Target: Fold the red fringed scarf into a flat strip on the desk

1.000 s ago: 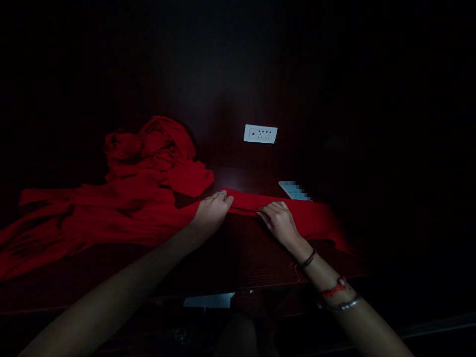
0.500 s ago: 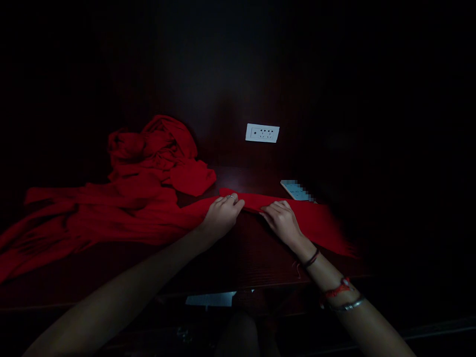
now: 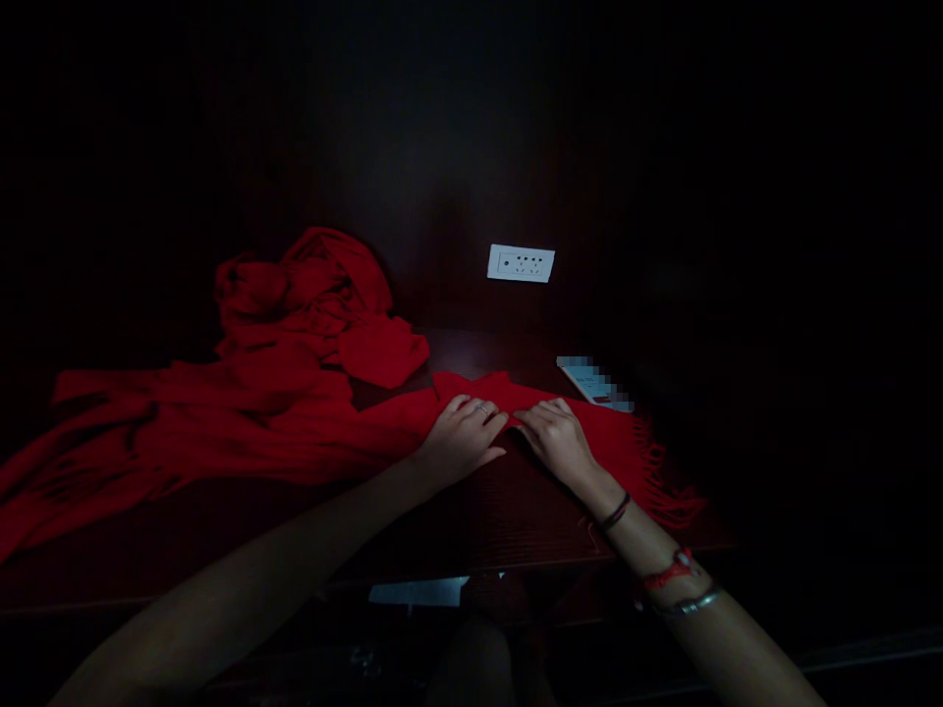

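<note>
A red fringed scarf (image 3: pixel 615 432) stretches across the dark wooden table, narrow and gathered in the middle, with its tassels fanned out at the right end. My left hand (image 3: pixel 464 440), wearing a ring, lies over the scarf's near edge. Its fingers reach forward onto the cloth and its thumb stands apart from them. Close beside it, my right hand (image 3: pixel 556 439) pinches the near edge between thumb and fingertips. Dark and red bands and a metal bracelet circle the right wrist and forearm. Beyond the left hand, the cloth sticks up in small peaks.
A heap of red cloth (image 3: pixel 309 295) sits at the back left, and more spreads toward the left edge. A phone (image 3: pixel 589 381), partly pixelated, lies behind the scarf. On the back wall is a white socket plate (image 3: pixel 521 263). A pale flat object (image 3: pixel 416 592) shows below the table edge.
My left hand has shifted right toward my right hand and its fingers have loosened from a closed grip. The cloth has bunched up between them, and the right-end tassels now show clearly.
</note>
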A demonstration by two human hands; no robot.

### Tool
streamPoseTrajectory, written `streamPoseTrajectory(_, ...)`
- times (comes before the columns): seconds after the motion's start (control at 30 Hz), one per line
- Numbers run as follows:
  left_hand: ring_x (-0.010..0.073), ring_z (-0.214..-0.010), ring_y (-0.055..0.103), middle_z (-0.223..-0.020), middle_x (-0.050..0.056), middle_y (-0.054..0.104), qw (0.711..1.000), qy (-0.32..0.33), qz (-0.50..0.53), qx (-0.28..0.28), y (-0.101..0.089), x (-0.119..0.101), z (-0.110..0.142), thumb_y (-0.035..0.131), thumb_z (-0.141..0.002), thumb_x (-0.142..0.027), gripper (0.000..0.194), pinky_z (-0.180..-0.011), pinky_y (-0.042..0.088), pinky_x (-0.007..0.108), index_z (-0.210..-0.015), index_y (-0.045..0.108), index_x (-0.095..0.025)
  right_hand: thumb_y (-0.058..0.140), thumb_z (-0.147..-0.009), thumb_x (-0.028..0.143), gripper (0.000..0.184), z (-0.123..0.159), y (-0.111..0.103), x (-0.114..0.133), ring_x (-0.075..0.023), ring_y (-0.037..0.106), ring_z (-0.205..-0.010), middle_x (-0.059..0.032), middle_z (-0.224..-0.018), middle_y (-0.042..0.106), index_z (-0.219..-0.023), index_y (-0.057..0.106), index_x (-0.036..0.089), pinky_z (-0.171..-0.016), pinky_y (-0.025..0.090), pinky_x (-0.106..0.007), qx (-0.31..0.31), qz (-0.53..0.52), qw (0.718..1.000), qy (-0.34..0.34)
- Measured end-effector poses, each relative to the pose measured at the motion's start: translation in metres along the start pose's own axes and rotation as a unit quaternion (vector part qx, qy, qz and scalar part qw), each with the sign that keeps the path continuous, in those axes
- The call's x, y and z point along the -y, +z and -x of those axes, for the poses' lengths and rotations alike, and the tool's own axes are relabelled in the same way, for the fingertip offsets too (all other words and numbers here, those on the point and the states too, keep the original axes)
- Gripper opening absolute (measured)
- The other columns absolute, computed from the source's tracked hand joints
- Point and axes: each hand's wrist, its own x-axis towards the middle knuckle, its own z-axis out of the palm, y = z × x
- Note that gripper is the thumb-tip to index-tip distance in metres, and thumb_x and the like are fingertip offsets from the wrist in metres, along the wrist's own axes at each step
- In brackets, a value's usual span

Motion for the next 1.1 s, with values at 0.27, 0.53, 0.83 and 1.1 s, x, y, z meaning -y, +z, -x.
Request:
streamPoseTrajectory(0.27, 0.0173, -0.075, 0.053, -0.082, 0.006, 0.055, 0.994, -0.087, -0.065, 0.01, -0.011, 0.012, -0.002, 0.038, -0.081, -0.012, 0.017, -0.068, 0.038, 0.028, -0.086, 0.053, -0.016, 0.043, -0.082, 0.021, 0.019, 0.003, -0.001, -0.008, -0.0158, 0.049, -0.067, -0.0049, -0.07, 0.061, -0.087, 0.06, 0.015, -0.065, 0.029, -0.028, -0.016, 0.008, 1.0, 0.018)
streamPoseTrajectory(0.53, 0.0212, -0.077, 0.054, -0.088, 0.012, 0.054, 0.962, -0.239, -0.127, 0.038, -0.028, 0.036, 0.006, 0.036, -0.077, -0.008, 0.023, -0.064, 0.039, 0.031, -0.093, 0.052, -0.012, 0.042, -0.079, 0.012, 0.021, 0.003, -0.002, -0.012, -0.0171, 0.05, -0.069, -0.0056, -0.074, 0.062, -0.09, 0.059, 0.015, -0.065, 0.029, -0.028, 0.018, 0.038, 0.997, 0.058)
streamPoseTrajectory(0.83, 0.0211, -0.097, 0.044, -0.104, 0.007, 0.051, 1.0, -0.017, -0.005, 0.008, -0.003, 0.013, 0.003, 0.051, -0.075, -0.04, 0.042, -0.089, 0.028, 0.036, -0.11, 0.046, -0.017, 0.045, -0.079, 0.016, 0.022, 0.004, 0.001, -0.011, -0.0175, 0.051, -0.074, -0.007, -0.082, 0.063, -0.098, 0.057, 0.014, -0.068, 0.033, -0.029, 0.023, -0.014, 0.998, 0.055)
streamPoseTrajectory(1.1, 0.0188, -0.091, 0.047, -0.096, 0.006, 0.054, 0.998, -0.02, -0.029, -0.057, 0.004, -0.003, -0.003, 0.045, -0.08, -0.03, 0.023, -0.091, 0.025, 0.037, -0.096, 0.052, -0.016, 0.045, -0.079, 0.015, 0.023, 0.002, 0.002, -0.009, -0.0182, 0.051, -0.075, -0.0067, -0.084, 0.063, -0.098, 0.057, 0.014, -0.07, 0.034, -0.029, 0.016, -0.027, 0.998, 0.047)
